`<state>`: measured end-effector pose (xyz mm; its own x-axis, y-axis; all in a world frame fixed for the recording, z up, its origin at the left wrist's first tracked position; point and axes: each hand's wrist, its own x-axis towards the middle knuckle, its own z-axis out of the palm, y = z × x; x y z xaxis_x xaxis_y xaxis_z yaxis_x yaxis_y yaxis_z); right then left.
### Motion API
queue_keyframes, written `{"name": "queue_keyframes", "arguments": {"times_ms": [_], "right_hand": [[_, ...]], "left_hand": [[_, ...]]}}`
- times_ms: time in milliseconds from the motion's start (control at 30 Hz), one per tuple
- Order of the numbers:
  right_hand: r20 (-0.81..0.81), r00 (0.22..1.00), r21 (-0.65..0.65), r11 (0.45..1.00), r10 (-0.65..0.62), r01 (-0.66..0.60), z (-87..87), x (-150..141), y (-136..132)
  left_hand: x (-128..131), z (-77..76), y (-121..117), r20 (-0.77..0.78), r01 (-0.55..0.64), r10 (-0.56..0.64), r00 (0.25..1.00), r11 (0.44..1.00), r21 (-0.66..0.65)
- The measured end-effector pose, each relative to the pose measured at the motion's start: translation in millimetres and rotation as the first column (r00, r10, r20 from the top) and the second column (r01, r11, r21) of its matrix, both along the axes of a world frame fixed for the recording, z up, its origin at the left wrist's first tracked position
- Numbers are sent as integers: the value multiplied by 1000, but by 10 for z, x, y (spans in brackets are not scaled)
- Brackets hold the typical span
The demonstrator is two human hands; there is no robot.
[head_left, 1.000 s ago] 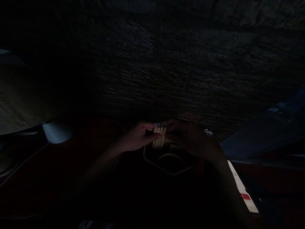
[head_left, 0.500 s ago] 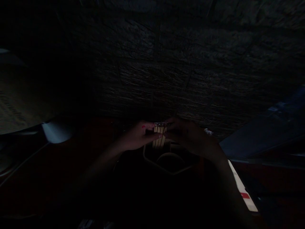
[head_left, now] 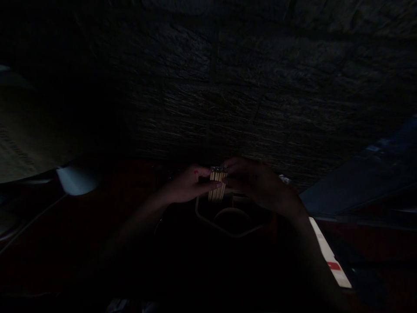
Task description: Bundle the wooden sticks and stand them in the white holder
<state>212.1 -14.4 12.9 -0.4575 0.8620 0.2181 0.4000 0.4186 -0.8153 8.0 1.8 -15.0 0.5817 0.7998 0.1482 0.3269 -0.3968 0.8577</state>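
- Sticks point(head_left: 216, 192): row of thin pale ones, side by side, near upright, centre-low in view, between both hands. Shiny stuff at top ends; too dark to ID.
- Left hand point(head_left: 189, 186): grasping sticks from the left. Thumb straight, laid across their front; fingers bent in at the top ends. Red mark near the index knuckle. Forearm runs up from lower left.
- Right hand point(head_left: 260, 184): pinching sticks at right edge, thumb tip at the front, fingertips at the shiny tops. Back of hand in shadow. Forearm rises from lower right, angles inward at the wrist.
- Container point(head_left: 208, 224): dark, angular pale rim, under the hands. Stick bottoms overlap its far side; inside or above, can't tell.
- Rough block wall point(head_left: 208, 100) behind.
- Left: pale tapered object point(head_left: 78, 180), printed sack point(head_left: 26, 139).
- Right: white strip with red patch point(head_left: 329, 250), bluish panel point(head_left: 345, 182).
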Motion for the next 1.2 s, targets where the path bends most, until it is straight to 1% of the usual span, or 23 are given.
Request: {"name": "queue_keyframes", "arguments": {"times_ms": [167,333,433,600,667,733,833,1000,1133,1200], "right_hand": [[1,1000,14,1000,16,-16,11,2,-1],[1,1000,13,1000,21,-22,-14,2,8],[-3,999,3,999,32,-32,-24,0,16],[-18,1000,-1,1000,4,-4,-19,2,14],[-19,1000,2,1000,14,-14,-13,4,12],[-16,1000,13,1000,23,-23,-10,7,12],[-26,999,32,999,30,-29,-12,9,13],[-34,998,5,999,51,-51,-6,-8,3],[-67,996,-35,998,58,-60,2,-20,-5],[-69,996,-32,998,56,-58,1,-19,-2]], "left_hand": [[-15,-6,18,-30,4,-5,1000,999,-32],[-20,-1,19,-25,21,-21,999,1000,4],[-23,6,15,-37,19,-19,999,1000,-6],[-89,70,6,-15,60,-61,998,997,-43],[-134,117,-10,-8,22,-23,1000,998,-51],[-175,164,-31,-23,-67,66,998,997,-45],[-207,212,-61,-30,-152,152,988,988,-3],[-183,211,-71,-27,-155,156,987,987,34],[-153,189,-65,-7,-155,155,988,987,32],[-145,184,-63,-3,-157,157,988,987,33]]}}
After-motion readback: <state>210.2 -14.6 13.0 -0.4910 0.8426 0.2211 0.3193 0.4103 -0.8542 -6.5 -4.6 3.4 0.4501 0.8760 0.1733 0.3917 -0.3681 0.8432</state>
